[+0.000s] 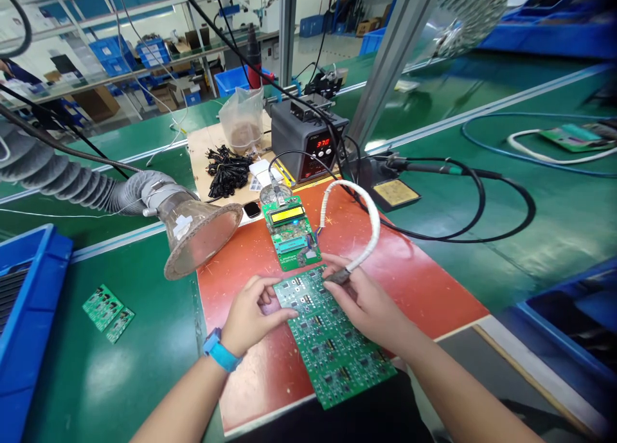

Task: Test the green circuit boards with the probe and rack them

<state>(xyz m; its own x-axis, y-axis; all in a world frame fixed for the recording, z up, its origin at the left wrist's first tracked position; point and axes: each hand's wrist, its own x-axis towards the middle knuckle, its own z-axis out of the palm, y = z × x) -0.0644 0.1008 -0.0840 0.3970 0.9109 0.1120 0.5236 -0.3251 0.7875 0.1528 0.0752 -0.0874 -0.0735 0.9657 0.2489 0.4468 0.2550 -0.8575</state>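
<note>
A large green circuit board panel lies tilted toward me over the front of the red mat. My left hand grips its upper left edge, thumb on top and fingers curled at the rim. In my right hand is a probe connector, pinched against the panel's upper right part. From it a white wrapped cable arcs back to a smaller green tester board with a lit yellow display. That board lies flat just beyond the panel. The probe's contact tip is hidden.
A soldering station showing red digits stands behind, its iron in a holder at right. A fume funnel hangs left. Black parts lie piled near a plastic bag. Small boards and a blue bin are left.
</note>
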